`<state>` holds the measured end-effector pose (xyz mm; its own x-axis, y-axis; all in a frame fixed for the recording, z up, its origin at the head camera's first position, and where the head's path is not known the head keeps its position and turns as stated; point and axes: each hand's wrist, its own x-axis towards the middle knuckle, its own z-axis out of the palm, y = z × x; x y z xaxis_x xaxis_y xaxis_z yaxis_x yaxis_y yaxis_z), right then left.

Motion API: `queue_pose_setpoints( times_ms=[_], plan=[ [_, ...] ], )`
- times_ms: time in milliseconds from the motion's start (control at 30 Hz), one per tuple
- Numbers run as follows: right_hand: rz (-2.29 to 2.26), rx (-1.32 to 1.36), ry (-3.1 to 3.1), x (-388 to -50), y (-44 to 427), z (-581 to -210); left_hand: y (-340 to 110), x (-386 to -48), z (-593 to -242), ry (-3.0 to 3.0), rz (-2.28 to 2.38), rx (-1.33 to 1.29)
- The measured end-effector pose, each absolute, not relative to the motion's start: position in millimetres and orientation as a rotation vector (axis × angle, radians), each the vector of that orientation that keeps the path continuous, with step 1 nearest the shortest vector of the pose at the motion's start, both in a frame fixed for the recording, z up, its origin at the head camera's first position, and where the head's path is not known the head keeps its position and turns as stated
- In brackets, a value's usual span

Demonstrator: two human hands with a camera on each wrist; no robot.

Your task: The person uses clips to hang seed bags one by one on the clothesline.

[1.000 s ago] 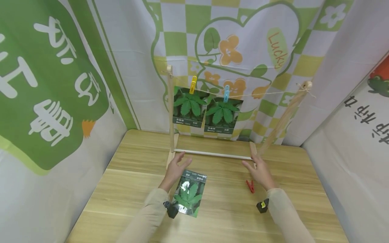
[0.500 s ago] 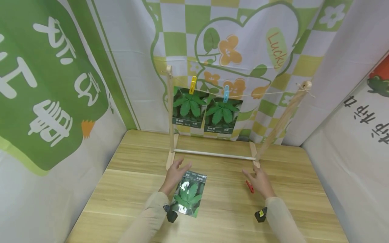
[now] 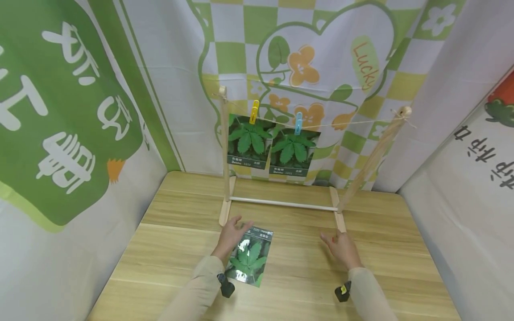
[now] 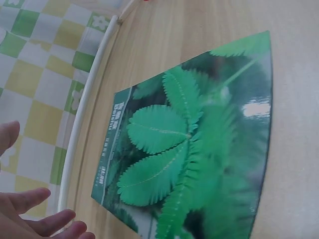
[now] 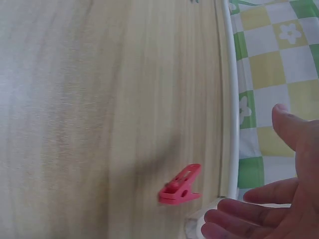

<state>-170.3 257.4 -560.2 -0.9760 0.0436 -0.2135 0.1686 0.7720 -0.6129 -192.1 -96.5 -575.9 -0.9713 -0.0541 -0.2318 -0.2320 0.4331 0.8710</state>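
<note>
My left hand (image 3: 230, 236) hovers at the upper left corner of a glossy card with a green leaf picture (image 3: 249, 258), which lies on the table. In the left wrist view its fingers (image 4: 52, 221) are loosely spread, apart from the card (image 4: 164, 144). My right hand (image 3: 344, 250) is over a red clothespin, mostly hidden beneath it in the head view. The right wrist view shows the clothespin (image 5: 180, 186) lying on the wood, with the hand (image 5: 279, 194) relaxed and not touching it. Two similar cards (image 3: 250, 142) hang from a string by a yellow clothespin (image 3: 254, 112) and a blue clothespin (image 3: 298, 124).
A wooden frame stands at the back of the table (image 3: 297, 290), with a left post (image 3: 225, 151), a slanted right post (image 3: 371, 165) and a white crossbar (image 3: 283, 204). The string (image 3: 349, 124) joins the post tops. Printed curtains (image 3: 226, 58) enclose the table.
My right hand has drawn back from the frame's right foot to above the red clothespin. The left hand has come back slightly from the left foot to the card's corner.
</note>
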Motion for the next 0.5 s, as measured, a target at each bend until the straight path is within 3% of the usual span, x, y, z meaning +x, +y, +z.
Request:
queue_pose_setpoints(
  times_ms=[500],
  plan=[
    [-0.925, 0.332, 2.799, -162, 259, -574, -89, -187, -586, 2.669, 1.338, -0.249]
  ],
)
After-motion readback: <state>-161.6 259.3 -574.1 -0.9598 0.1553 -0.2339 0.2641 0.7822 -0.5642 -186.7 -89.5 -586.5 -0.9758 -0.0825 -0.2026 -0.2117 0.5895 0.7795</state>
